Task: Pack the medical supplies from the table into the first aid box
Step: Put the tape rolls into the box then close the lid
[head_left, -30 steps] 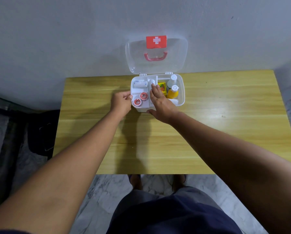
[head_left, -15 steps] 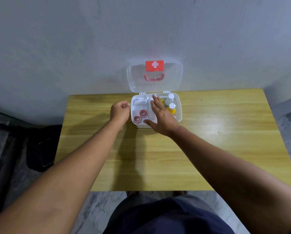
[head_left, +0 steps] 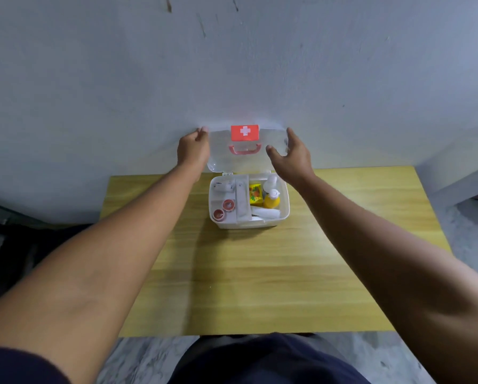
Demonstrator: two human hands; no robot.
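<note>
At centre-left, the left hand (head_left: 193, 151) curls its fingers round the left edge of the upright clear lid (head_left: 221, 153). The right hand (head_left: 293, 157) grips the lid's right edge, thumb spread in front. Below them, the packed first aid box (head_left: 249, 223) sits on the table (head_left: 260, 273).

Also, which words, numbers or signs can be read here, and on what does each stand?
White cross, a sign without words: on the red label of the lid.
Dark print on the white packet: too blurred to read.
Print on the yellow carton: too blurred to read.
</note>
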